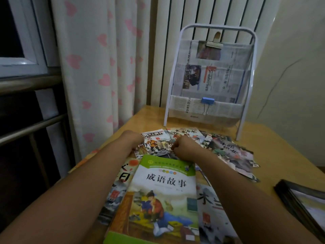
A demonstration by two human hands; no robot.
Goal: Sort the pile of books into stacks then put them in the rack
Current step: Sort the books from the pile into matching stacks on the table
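Several thin picture books lie scattered on the wooden table (274,155). A thick book with a green-and-white cover (163,196) lies nearest me on top of others. Beyond it sits a thin illustrated book (154,143). My left hand (133,140) grips its left edge with curled fingers. My right hand (182,147) pinches its right edge. More thin books (228,152) fan out to the right. The white-framed rack (209,76), lined with newspaper, stands at the back of the table.
A dark-framed picture or tray (302,203) lies at the table's right edge. A blue binder clip (207,101) and a brush clip hang on the rack. A heart-patterned curtain (98,67) and window rails are to the left, a radiator behind.
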